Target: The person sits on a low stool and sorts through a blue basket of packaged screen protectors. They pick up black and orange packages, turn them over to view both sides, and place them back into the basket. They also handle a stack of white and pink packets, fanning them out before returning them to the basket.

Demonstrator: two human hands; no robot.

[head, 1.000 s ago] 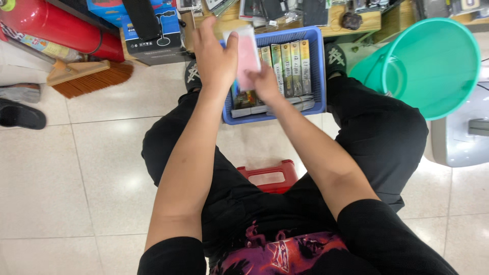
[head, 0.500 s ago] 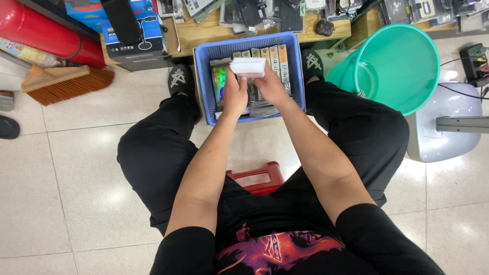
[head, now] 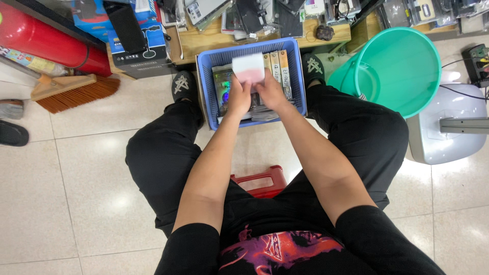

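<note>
I sit on a low red stool [head: 260, 181] over a blue plastic basket [head: 300, 76] that stands on the floor between my feet. My left hand [head: 238, 97] and my right hand [head: 270, 91] are both inside the basket and together grip a small white and pink packet [head: 248, 69], held upright over the contents. Several flat packets [head: 277, 66] stand on edge in a row at the basket's right side, and a shiny holographic packet [head: 223, 84] lies at its left.
A teal bucket [head: 402, 66] stands to the right, beside a grey device base [head: 448, 127] with cables. A red cylinder [head: 46, 38], a brush [head: 76, 91] and blue boxes [head: 135, 40] lie at the left. A low wooden shelf [head: 254, 30] with goods runs behind the basket.
Both hands came down from above the shelf into the basket with the white and pink packet. The view shifted so the basket sits more centrally.
</note>
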